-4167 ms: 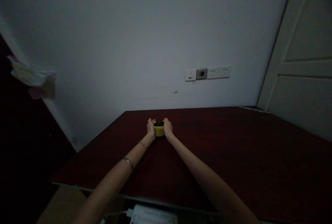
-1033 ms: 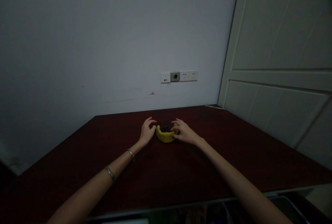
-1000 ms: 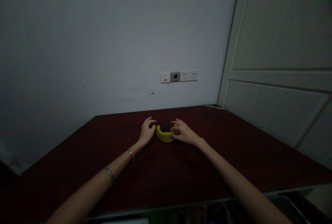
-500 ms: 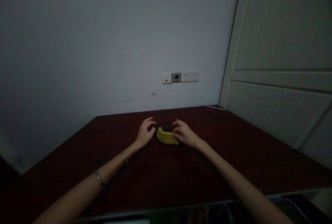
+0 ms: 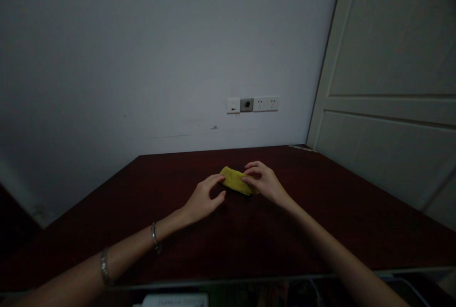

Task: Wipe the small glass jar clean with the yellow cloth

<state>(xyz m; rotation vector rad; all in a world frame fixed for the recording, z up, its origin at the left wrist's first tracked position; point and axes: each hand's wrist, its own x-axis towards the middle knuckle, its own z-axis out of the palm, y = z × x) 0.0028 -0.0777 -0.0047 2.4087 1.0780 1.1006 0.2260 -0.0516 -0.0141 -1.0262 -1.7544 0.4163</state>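
Observation:
A small yellow piece of what looks like cloth (image 5: 235, 180) lies at a slant on the dark red table, with something dark just under its lower edge. My right hand (image 5: 265, 181) is at its right end, thumb in front of the yellow piece and curled fingers behind its top edge, covering part of it. On the other side, my left hand (image 5: 204, 198) reaches its fingertips to the left end; thumb and fingers are spread apart with nothing between them. Two bracelets (image 5: 154, 237) circle the left wrist and forearm.
The dark red tabletop (image 5: 171, 174) runs back to a pale wall with a row of sockets (image 5: 252, 105). A white panelled door (image 5: 384, 145) stands on the right. Below the table's front edge is a white object (image 5: 174, 300) among dark clutter.
The yellow piece has turned from a curved, upright shape to a flatter slant, hiding the dark object behind it. My left hand has moved to its left end; the view has shifted slightly.

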